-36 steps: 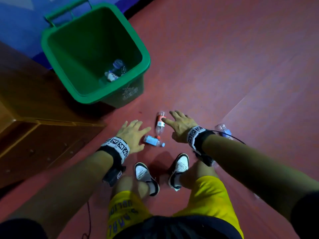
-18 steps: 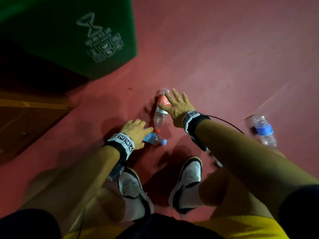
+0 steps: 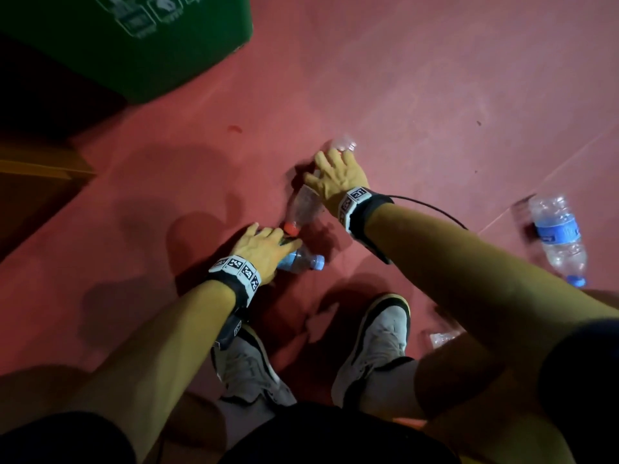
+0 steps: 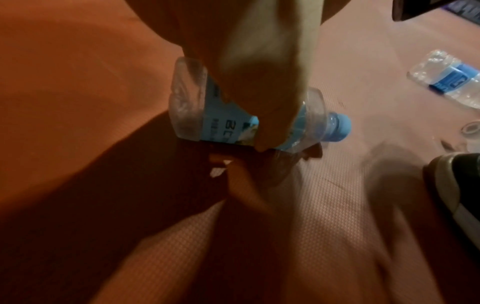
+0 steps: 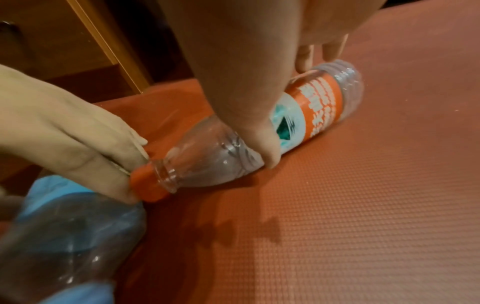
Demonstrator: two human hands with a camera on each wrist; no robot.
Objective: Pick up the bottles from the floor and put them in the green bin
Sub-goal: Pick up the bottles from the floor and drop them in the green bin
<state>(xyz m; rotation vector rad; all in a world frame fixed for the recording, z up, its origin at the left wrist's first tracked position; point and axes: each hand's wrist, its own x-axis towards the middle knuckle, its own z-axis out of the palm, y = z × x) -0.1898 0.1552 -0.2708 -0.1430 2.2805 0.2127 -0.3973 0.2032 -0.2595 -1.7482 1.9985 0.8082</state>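
The green bin (image 3: 140,45) stands far left on the red floor (image 3: 435,95). Next, the left hand (image 3: 264,249) curls its fingers (image 4: 270,115) round the blue-labelled bottle (image 4: 233,117), gripping mid-body. The right hand (image 3: 338,179) wraps the orange-labelled bottle (image 5: 298,115) at its label, thumb across the shoulder. Both bottles lie on the floor, look empty, so probably light, thin-walled and easily crushed; the ribbed middle seems the surest hold. Farther right lies another blue-labelled bottle (image 3: 556,232).

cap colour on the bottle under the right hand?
Orange-red cap; clearest in the right wrist view.
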